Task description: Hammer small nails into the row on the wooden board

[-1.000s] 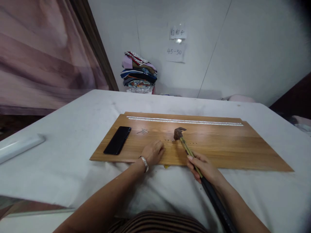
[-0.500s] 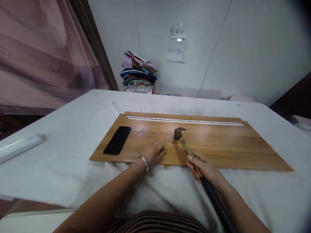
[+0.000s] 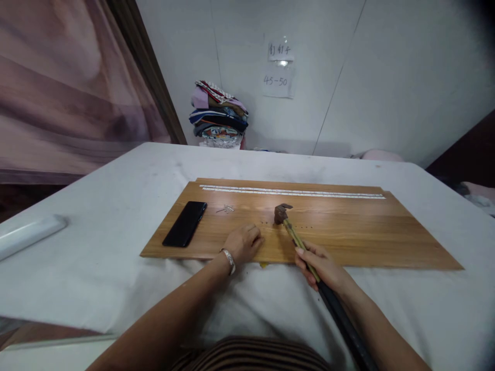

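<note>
The right hand is clamped around the hammer, with the thumb lying along the handle. Close to the fingers this handle is yellowish, and behind the hand it becomes black and runs back beside the right forearm. Ahead of the hand and a little to its left is the rusty hammer head, over the wooden board. The left hand rests on this same board, to the left of the right hand and well apart from it. Its fingers are bent inward and lie near together; their underside is hidden, so I cannot tell if they pinch something. On its wrist there is a silver bracelet.

A line of small dark dots passes ahead of the hands, on both sides of the hammer head. Beyond the left hand, slightly to its left, some nails lie in a loose group. Farther to the left of this hand lies a black phone, its screen dark. Two white marked strips run side by side beyond both hands, along the far edge of the board.

Under everything is a white-covered table. Far beyond the left hand stands a pile of folded clothes, and to the right of this pile two paper notes are fixed on the wall.
</note>
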The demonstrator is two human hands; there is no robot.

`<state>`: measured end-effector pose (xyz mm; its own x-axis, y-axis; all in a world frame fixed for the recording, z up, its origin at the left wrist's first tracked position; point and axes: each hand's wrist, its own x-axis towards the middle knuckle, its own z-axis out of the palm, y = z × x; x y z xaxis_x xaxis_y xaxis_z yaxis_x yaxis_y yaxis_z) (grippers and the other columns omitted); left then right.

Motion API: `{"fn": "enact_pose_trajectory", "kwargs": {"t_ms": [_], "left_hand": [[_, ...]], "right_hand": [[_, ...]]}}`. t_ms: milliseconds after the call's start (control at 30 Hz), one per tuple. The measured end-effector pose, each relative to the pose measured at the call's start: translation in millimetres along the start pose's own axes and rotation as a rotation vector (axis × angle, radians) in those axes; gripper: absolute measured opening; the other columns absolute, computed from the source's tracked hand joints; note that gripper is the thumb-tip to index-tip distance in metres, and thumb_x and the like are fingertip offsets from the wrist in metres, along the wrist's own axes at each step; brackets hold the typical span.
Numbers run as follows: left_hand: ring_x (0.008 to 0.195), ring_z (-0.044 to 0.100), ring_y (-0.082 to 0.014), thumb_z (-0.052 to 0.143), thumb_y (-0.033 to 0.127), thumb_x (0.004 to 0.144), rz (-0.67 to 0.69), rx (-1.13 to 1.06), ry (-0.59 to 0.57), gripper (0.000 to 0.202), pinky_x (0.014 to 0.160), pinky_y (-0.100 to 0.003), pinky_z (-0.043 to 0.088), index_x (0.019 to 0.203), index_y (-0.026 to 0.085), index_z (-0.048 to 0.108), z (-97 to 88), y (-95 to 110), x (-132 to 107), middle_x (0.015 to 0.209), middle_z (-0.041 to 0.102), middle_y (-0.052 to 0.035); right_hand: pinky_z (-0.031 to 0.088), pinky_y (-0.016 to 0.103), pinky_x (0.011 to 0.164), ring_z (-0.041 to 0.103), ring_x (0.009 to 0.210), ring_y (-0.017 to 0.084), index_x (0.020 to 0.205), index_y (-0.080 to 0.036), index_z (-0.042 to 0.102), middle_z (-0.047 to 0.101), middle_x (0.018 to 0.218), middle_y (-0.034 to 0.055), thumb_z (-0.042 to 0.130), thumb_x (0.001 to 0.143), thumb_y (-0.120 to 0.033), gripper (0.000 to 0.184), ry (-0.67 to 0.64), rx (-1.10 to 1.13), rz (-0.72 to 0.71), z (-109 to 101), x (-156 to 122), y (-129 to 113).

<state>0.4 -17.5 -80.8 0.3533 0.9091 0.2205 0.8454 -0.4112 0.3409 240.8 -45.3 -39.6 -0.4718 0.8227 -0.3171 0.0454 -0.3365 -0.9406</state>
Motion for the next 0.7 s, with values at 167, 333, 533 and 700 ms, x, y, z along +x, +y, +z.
{"fn": "enact_pose_trajectory", "kwargs": {"t_ms": [167,333,533,700], "left_hand": [[0.076,0.054,-0.0150,0.050,0.029,0.088,-0.015,0.001,-0.009,0.018,0.072,-0.028,0.043,0.073,0.019,0.055,0.3,0.3,-0.3,0.076,0.057,-0.0022],[0.076,0.054,-0.0149,0.049,0.029,0.088,0.000,0.014,0.004,0.017,0.071,-0.028,0.042,0.075,0.020,0.055,1.4,-1.4,-1.1,0.078,0.058,-0.0025],[0.076,0.054,-0.0152,0.049,0.029,0.089,0.009,0.030,-0.001,0.019,0.072,-0.028,0.042,0.074,0.019,0.055,2.6,-2.3,-0.7,0.078,0.057,-0.0026],[0.075,0.054,-0.0152,0.049,0.029,0.089,0.020,0.020,0.021,0.019,0.071,-0.028,0.042,0.074,0.019,0.054,3.1,-2.9,-0.8,0.078,0.057,-0.0026]], "right_hand": [[0.035,0.015,0.027,0.034,0.030,0.002,0.071,-0.020,0.043,0.044,0.055,-0.0086,0.057,0.080,-0.055,0.039,0.006,0.003,-0.012,-1.1,-0.4,-0.7],[0.034,0.015,0.026,0.032,0.029,0.003,0.071,-0.020,0.043,0.044,0.054,-0.0088,0.058,0.079,-0.054,0.037,0.002,0.008,0.000,-0.4,0.0,-0.4],[0.034,0.016,0.027,0.033,0.029,0.003,0.072,-0.020,0.044,0.044,0.054,-0.0089,0.058,0.080,-0.052,0.036,0.005,0.021,-0.012,0.2,-0.6,-1.7],[0.034,0.016,0.026,0.032,0.028,0.003,0.078,-0.020,0.047,0.045,0.053,-0.0095,0.057,0.080,-0.050,0.032,0.005,0.028,-0.004,-0.7,0.7,0.7]]}}
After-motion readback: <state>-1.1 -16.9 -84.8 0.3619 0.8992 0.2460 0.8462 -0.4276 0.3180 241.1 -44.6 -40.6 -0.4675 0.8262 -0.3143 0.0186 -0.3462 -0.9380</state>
